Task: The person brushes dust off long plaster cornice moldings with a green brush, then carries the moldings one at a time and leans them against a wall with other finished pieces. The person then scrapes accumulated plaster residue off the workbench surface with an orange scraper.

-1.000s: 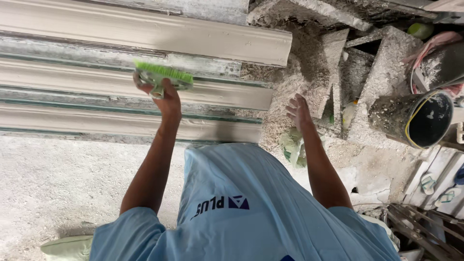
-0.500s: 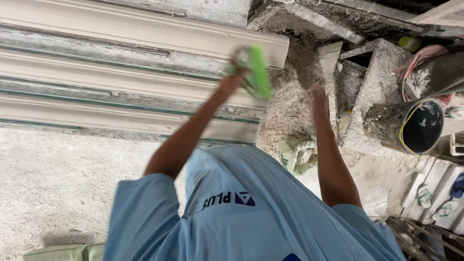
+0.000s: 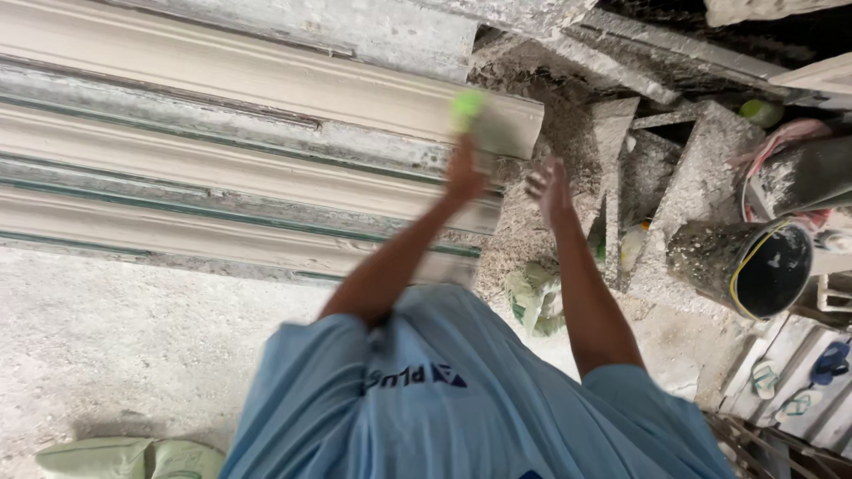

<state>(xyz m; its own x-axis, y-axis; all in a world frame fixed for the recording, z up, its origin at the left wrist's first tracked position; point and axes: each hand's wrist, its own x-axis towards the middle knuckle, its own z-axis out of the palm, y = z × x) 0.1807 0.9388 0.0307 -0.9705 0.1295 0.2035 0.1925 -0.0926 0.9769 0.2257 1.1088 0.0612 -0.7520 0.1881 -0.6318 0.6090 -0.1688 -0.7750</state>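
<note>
My left hand (image 3: pixel 466 174) grips a small green brush (image 3: pixel 468 106), blurred with motion, held against the right end of the top cream moulding (image 3: pixel 266 71). More long cream mouldings (image 3: pixel 177 151) lie side by side below it, dusty and grey between the strips. My right hand (image 3: pixel 550 188) hovers with fingers spread just past the mouldings' right ends, over crumbly white debris (image 3: pixel 524 239), holding nothing. My light blue shirt (image 3: pixel 461 399) fills the lower middle.
A black bucket (image 3: pixel 770 266) crusted with plaster lies on its side at the right, beside grey blocks (image 3: pixel 701 168). Sandals (image 3: pixel 830 364) rest on white slats at the lower right. A pale green sack (image 3: pixel 124 459) lies at the bottom left, another bag (image 3: pixel 532 297) below my right forearm.
My left hand has swept the green brush rightwards along the mouldings and up to the end of the top one. My right hand stayed near the mouldings' ends.
</note>
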